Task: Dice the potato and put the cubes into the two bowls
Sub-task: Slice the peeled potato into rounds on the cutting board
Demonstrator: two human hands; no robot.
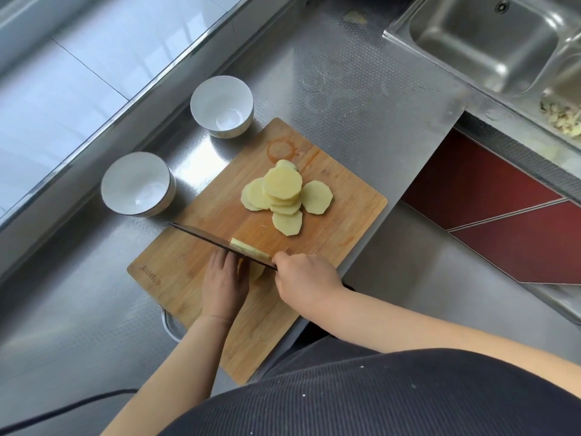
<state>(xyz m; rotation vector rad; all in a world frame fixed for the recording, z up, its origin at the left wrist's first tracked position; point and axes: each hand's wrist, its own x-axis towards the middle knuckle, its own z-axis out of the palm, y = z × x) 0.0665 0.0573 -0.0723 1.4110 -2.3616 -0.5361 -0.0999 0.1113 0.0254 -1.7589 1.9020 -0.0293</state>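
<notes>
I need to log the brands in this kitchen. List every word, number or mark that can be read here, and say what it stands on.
Cutting board: a short printed mark near its left corner, upside down to the camera and too blurred to read.
Round burnt ring at the board's far corner: a mark only, no letters to be made out.
Nothing else carries text.

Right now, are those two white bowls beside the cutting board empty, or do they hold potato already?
Empty. Both the far bowl and the near bowl show only bare white insides; the potato slices lie on the cutting board.
</notes>
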